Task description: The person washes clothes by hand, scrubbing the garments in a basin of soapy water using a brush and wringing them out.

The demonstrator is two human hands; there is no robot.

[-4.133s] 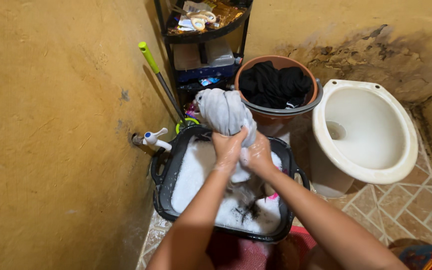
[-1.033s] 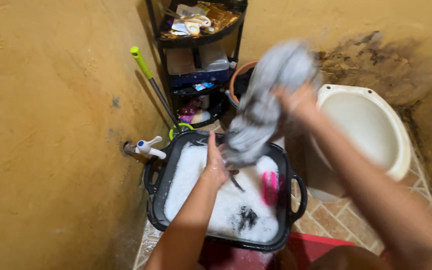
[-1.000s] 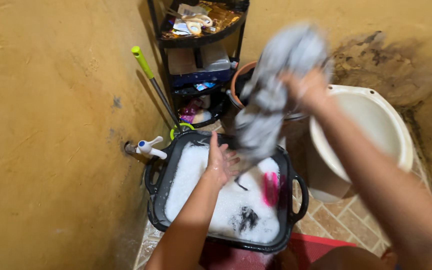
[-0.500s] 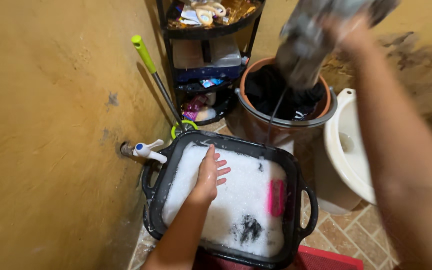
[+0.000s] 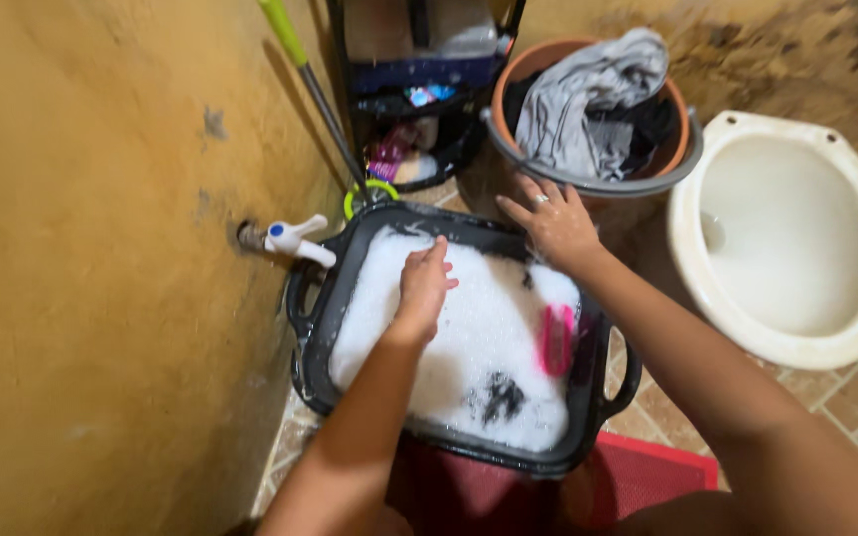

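Note:
A black tub (image 5: pixel 315 342) full of white suds sits on the floor against the wall. My left hand (image 5: pixel 423 281) hovers low over the foam with its fingers loosely curled and nothing in it. Over the tub's far rim my right hand (image 5: pixel 554 221) is spread, fingers apart, empty. A pink brush (image 5: pixel 555 338) and a bit of dark cloth (image 5: pixel 500 395) poke out of the suds. Just beyond, a grey garment (image 5: pixel 588 104) lies on top of black clothes in a brown bucket (image 5: pixel 684 149).
A white tap (image 5: pixel 294 241) sticks out of the yellow wall at left. A green-handled mop (image 5: pixel 302 67) leans by a black corner shelf (image 5: pixel 419 84). A white toilet bowl (image 5: pixel 796 238) stands at right. Something red (image 5: pixel 647 471) lies on the floor at the tub's near edge.
My right hand has let go of the grey garment, which now lies in the brown bucket, and has come down to the tub's far rim. The left hand stayed over the suds.

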